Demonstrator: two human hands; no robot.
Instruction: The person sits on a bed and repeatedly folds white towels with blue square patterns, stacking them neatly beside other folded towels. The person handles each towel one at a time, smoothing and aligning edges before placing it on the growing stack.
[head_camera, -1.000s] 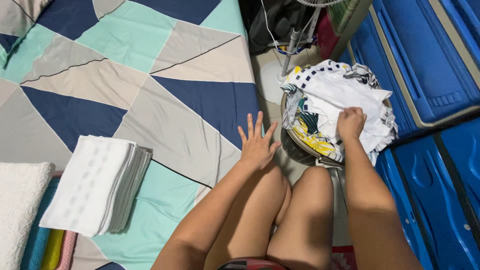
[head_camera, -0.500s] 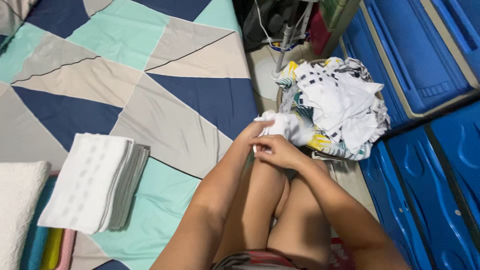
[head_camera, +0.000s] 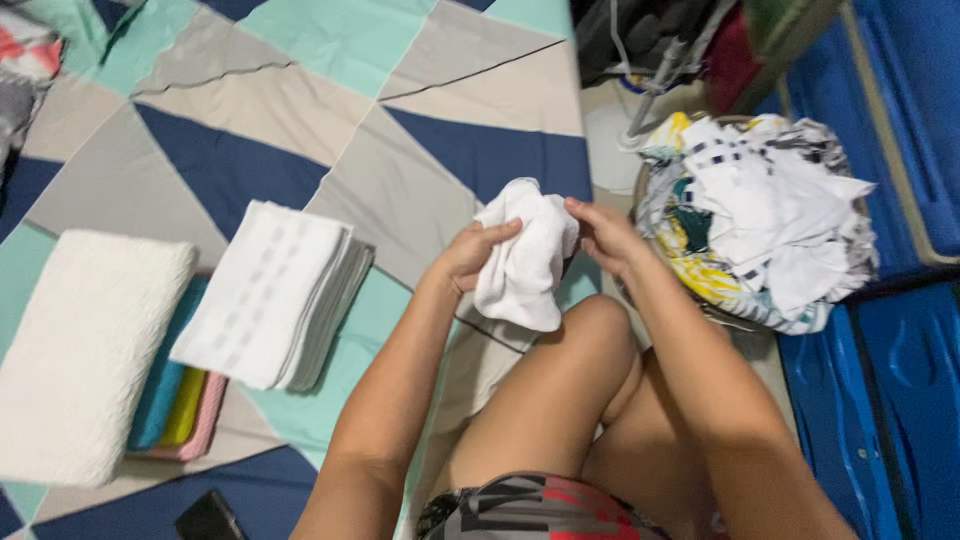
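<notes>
Fingers of both hands pinch one small crumpled white cloth (head_camera: 522, 258): the left hand (head_camera: 468, 256) has a closed grip on its left edge, the right hand (head_camera: 603, 235) a closed grip on its upper right corner. The cloth hangs just above the person's raised knee, over the edge of the bed with its grey, navy and mint patchwork cover (head_camera: 300, 110).

Left of the cloth, a wide stretch of the cover lies open up to one stack of folded white towels (head_camera: 270, 295). Beyond that stack sits one thick white folded towel (head_camera: 85, 350), lying on a few coloured folded cloths (head_camera: 175, 400). Right of the cloth, close by, one round basket heaped with mixed white and patterned laundry (head_camera: 760, 225) stands on the floor, hemmed in by blue plastic panels (head_camera: 890, 370).

Half a second ago both hands held the cloth lower and nearer the basket; a second ago the right hand was in the basket and the left lay flat on the bed.
</notes>
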